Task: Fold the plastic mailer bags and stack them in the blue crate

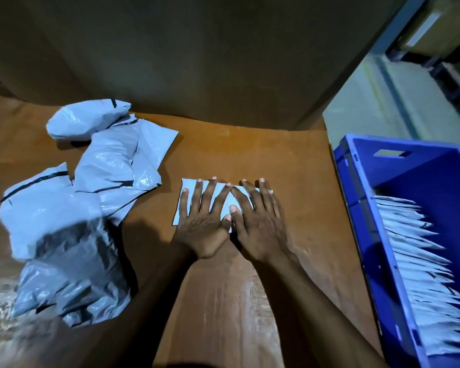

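A folded grey mailer bag (pixel 190 185) lies flat on the brown table, near its middle. My left hand (pixel 203 221) and my right hand (pixel 258 221) press down on it side by side, fingers straight and spread, thumbs touching. Most of the bag is hidden under them. A heap of unfolded grey mailer bags (pixel 91 195) with black seal strips lies to the left. The blue crate (pixel 361 208) stands off the table's right edge and holds a row of several folded bags (pixel 420 261).
A big brown cardboard wall (pixel 197 62) rises behind the table. The table's right edge (pixel 340 197) runs next to the crate. Pale floor and dark shelving show at the upper right. Shiny plastic wrap covers the table's near left corner (pixel 0 301).
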Available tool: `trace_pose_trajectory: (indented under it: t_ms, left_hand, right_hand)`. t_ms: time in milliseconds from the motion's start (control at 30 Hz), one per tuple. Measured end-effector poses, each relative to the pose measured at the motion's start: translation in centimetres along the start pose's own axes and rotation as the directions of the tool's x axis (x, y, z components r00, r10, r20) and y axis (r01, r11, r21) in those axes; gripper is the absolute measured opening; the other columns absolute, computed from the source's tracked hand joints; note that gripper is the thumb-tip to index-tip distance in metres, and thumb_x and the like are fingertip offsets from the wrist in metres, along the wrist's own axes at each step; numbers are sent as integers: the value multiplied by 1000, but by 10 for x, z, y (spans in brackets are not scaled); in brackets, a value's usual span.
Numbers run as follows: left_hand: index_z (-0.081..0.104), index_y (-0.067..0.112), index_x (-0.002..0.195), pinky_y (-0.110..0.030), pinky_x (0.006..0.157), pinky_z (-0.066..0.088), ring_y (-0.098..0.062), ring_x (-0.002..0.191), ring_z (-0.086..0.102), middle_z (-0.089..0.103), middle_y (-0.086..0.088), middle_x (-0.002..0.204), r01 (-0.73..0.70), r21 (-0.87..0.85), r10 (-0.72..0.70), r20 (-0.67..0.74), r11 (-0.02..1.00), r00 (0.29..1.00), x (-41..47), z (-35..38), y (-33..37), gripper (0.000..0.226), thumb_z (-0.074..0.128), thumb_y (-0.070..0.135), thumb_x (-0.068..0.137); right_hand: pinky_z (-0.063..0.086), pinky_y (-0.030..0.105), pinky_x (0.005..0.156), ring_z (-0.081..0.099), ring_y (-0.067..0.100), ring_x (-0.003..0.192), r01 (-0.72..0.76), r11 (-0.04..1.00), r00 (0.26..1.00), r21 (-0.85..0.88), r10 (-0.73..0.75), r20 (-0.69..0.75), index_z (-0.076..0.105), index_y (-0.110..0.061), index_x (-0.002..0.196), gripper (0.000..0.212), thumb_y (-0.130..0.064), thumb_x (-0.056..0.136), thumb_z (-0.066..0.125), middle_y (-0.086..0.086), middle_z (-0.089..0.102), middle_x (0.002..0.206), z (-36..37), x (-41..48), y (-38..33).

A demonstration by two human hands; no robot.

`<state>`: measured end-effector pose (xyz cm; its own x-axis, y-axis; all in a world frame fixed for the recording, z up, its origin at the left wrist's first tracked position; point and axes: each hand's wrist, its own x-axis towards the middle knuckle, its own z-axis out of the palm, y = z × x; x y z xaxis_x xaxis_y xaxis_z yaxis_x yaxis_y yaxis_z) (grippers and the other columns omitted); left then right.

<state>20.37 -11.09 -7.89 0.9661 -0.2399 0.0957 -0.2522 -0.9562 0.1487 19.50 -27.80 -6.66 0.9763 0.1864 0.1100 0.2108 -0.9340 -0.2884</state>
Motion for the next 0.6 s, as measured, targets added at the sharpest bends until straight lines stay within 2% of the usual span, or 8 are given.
trace_pose_trajectory:
  t_ms: [33, 67, 167, 267, 333, 400, 500, 600]
  left_hand:
    - [30, 35, 160, -46, 119, 0, -27, 154, 27, 30, 1, 167, -1, -25, 2, 29, 1000, 1000, 3, -7, -3, 62, 31, 51, 100]
    - [35, 38, 156, -46, 115, 10, -23, 147, 33, 37, 4, 160, 3, -53, -2, 21, 999, 1000, 6, -15, -6, 57, 33, 51, 100]
    - [61, 26, 132, -46, 95, 34, -25, 113, 50, 61, -3, 127, 32, -95, -43, -121, 995, 992, 18, -35, -9, 44, 35, 43, 102]
    - [69, 14, 113, -47, 90, 42, -31, 102, 54, 64, -11, 111, 57, -102, -70, -122, 993, 990, 26, -30, -11, 46, 30, 38, 104]
    - [69, 11, 107, -48, 88, 41, -32, 99, 55, 63, -13, 107, 53, -103, -65, -120, 993, 991, 30, -25, -12, 47, 29, 34, 104]
    - [67, 9, 102, -46, 82, 41, -32, 93, 55, 62, -13, 101, 20, -88, -32, -130, 996, 991, 39, -26, -15, 46, 27, 31, 103]
    - [69, 8, 96, -46, 77, 42, -32, 87, 54, 64, -13, 92, -34, -85, 24, -117, 996, 993, 57, -26, -23, 47, 27, 30, 101]
    - [68, 9, 92, -45, 75, 39, -32, 84, 55, 64, -12, 88, -8, -71, -4, -167, 997, 986, 57, -14, -23, 40, 32, 25, 101]
  right_hand:
    - [9, 45, 129, 3, 22, 161, 3, 1000, 1000, 0, -3, -6, 34, -34, 160, 53, -47, 110, 21, -7, 28, 169, -1, 0, 0]
    - [10, 45, 128, 6, 21, 161, 2, 1000, 1000, 8, -2, -17, 35, -36, 159, 54, -48, 110, 19, -9, 30, 168, -2, -2, 0]
    - [16, 47, 126, 29, 22, 154, -18, 1000, 996, 14, 19, -85, 50, -35, 150, 49, -48, 110, 23, -8, 47, 156, -7, 1, -6]
    - [33, 47, 116, 60, 25, 117, -60, 997, 974, -57, 46, -223, 69, -24, 119, 40, -42, 109, 35, -1, 68, 118, -5, 20, -15]
    - [41, 44, 93, 61, 28, 98, -121, 987, 960, -103, 90, -267, 71, -19, 105, 38, -41, 107, 40, 3, 67, 102, 0, 34, -20]
    - [35, 43, 78, 57, 30, 92, -162, 979, 957, -123, 126, -260, 69, -16, 97, 41, -42, 107, 38, 6, 64, 96, 5, 43, -22]
    - [31, 43, 77, 57, 31, 87, -194, 975, 945, -112, 154, -289, 68, -14, 89, 42, -40, 107, 41, 8, 64, 88, 12, 48, -21]
    - [36, 44, 76, 57, 32, 83, -171, 982, 941, -83, 138, -310, 68, -12, 84, 43, -35, 108, 41, 9, 64, 84, 18, 50, -19]
